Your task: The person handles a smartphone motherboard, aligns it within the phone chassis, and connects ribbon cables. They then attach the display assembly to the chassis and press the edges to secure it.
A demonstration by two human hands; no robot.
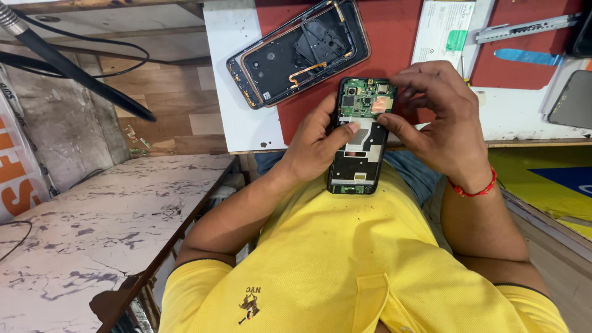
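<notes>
Opened phone [361, 135] held over the lap, just off the near bench edge [259, 150], long axis running away from the body, circuit end farthest. Left hand [314, 145] wrapped around its left side from beneath, thumb pressed on the silver plate at mid-length. Right hand [441, 120] curled over the upper right corner, fingertips pinching at the green board [365, 97]. Both equally near. Removed back cover [299, 49] lying slantwise on the red mat [394, 37] beyond; open room left over the marble slab [92, 216].

Open bench strip left of detached back cover [299, 52]. Right side crowded: utility knife [527, 28], blue pry tool [530, 57], grey phone [573, 98] (partly cut off). Marble counter [92, 228] lower left bare; black cables [74, 68] cross above.
</notes>
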